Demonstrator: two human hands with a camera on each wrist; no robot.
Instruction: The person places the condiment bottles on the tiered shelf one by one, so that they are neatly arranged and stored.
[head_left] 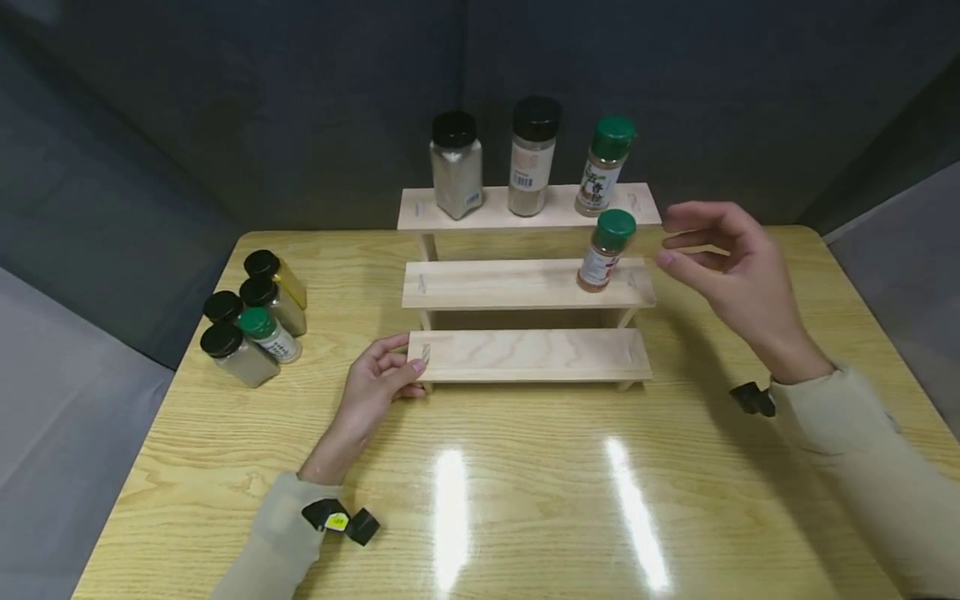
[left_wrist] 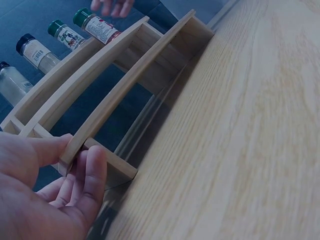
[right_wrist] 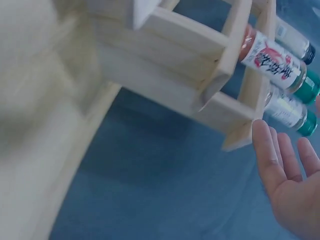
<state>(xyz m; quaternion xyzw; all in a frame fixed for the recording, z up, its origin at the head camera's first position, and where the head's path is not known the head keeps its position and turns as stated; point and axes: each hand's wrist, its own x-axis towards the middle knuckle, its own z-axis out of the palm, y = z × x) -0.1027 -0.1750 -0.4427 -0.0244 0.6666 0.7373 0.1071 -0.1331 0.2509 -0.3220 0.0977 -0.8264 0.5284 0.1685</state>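
A three-tier wooden rack (head_left: 525, 354) stands on the table. My left hand (head_left: 381, 377) pinches the left end of its lowest shelf between thumb and fingers, as the left wrist view (left_wrist: 65, 185) also shows. To the right of the rack, my right hand (head_left: 738, 271) hovers with nothing in it, fingers loosely bent and apart. Nearest to it is a green-capped spice jar (head_left: 604, 250) with reddish contents, upright on the middle shelf's right part. On the top shelf stand a square black-capped jar (head_left: 457, 167), a round black-capped jar (head_left: 533, 158) and another green-capped jar (head_left: 602, 171).
Several spice jars cluster at the table's left: black-capped ones (head_left: 243, 358), one with yellowish contents (head_left: 288, 279), and a green-capped one (head_left: 273, 337). Dark cloth (head_left: 337, 108) hangs behind the wooden table (head_left: 525, 500). Small black devices (head_left: 752, 400) are strapped at both wrists.
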